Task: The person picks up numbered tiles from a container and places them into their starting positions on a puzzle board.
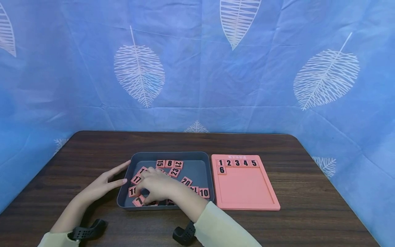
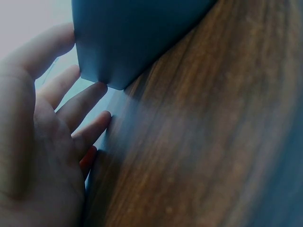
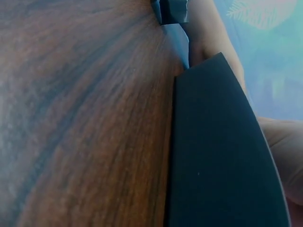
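Dark grey in colour, the tray (image 1: 199, 172) is sitting on the brown table (image 1: 308, 206) with loose numbered tiles (image 1: 186, 181) lying inside, and the left hand (image 1: 103, 185) is touching its left wall with extended, spread fingers, grasping nothing. The right hand (image 1: 158, 185) is reaching down among those tiles, its thumb lying near the one marked 7; whether it is grasping any cannot be told. Just right of the tray, the pink board (image 1: 243, 190) is holding tiles 1 to 6, the last below 1.
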Demonstrator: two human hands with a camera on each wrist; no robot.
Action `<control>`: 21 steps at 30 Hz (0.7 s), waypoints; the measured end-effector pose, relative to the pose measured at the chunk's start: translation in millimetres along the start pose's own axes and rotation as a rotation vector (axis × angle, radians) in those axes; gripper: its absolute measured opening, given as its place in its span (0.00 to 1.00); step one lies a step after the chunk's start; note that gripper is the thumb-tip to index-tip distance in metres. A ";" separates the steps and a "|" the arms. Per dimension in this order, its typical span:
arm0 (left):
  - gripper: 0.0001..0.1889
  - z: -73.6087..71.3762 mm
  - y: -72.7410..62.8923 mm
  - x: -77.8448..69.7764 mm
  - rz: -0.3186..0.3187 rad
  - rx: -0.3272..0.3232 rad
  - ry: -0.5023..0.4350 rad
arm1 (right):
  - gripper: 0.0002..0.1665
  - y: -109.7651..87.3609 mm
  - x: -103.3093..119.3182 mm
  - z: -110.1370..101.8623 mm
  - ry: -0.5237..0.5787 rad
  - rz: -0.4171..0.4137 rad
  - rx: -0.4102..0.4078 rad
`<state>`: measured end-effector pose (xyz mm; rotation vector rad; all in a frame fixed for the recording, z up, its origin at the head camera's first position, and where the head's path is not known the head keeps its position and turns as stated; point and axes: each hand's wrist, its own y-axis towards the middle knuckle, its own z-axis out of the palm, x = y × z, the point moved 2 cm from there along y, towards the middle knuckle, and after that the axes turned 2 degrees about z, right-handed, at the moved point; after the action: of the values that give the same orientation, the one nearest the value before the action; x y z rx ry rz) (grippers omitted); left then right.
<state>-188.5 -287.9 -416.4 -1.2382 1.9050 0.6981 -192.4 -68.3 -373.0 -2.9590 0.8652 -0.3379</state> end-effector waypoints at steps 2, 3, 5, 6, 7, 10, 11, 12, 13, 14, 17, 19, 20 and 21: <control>0.33 0.0 0.2 0.5 0.004 0.001 -0.003 | 0.09 -0.4 -0.1 0.2 -0.015 0.013 -0.012; 0.33 0.1 0.3 0.7 0.005 0.001 -0.004 | 0.09 -0.4 -0.3 0.3 -0.023 0.015 -0.020; 0.33 0.3 0.4 1.1 0.008 0.002 -0.008 | 0.09 -0.6 -0.6 0.2 -0.041 0.011 -0.037; 0.33 0.5 0.5 1.2 0.008 0.003 -0.007 | 0.09 -1.0 -1.1 -0.1 -0.047 0.008 -0.050; 0.33 0.6 0.5 1.4 0.008 0.003 -0.007 | 0.09 -1.7 -1.7 -0.5 -0.052 0.005 -0.064; 0.33 1.0 0.6 1.3 0.007 0.004 -0.013 | 0.10 -6.2 -4.7 -2.9 -0.062 -0.012 -0.121; 0.33 1.1 0.8 1.2 0.006 0.004 -0.013 | 0.10 -8.6 -6.0 -4.1 -0.064 -0.017 -0.143; 0.33 1.2 0.9 1.1 0.004 0.003 -0.014 | 0.11 -11.4 -7.3 -5.8 -0.065 -0.024 -0.166; 0.33 1.2 1.0 1.0 0.003 0.003 -0.017 | 0.11 -14.4 -8.7 -7.5 -0.067 -0.028 -0.186; 0.33 1.1 1.1 0.9 0.000 0.002 -0.017 | 0.11 -17.6 -10.2 -9.2 -0.067 -0.033 -0.207; 0.33 0.8 1.1 0.9 -0.009 -0.002 -0.020 | 0.13 -28.3 -14.5 -15.4 -0.066 -0.036 -0.261; 0.33 0.7 0.9 1.0 -0.013 -0.004 -0.024 | 0.14 -35.9 -17.5 -19.6 -0.062 -0.032 -0.295; 0.33 0.6 0.8 1.0 -0.014 -0.005 -0.029 | 0.15 -39.8 -19.0 -21.8 -0.062 -0.030 -0.311; 0.33 0.5 0.7 1.1 -0.014 -0.005 -0.033 | 0.15 -43.5 -20.8 -23.6 -0.065 -0.029 -0.326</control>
<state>-189.2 -287.8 -417.6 -1.2351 1.8669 0.7120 -191.7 -19.9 -349.8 -3.2586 0.9536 -0.1088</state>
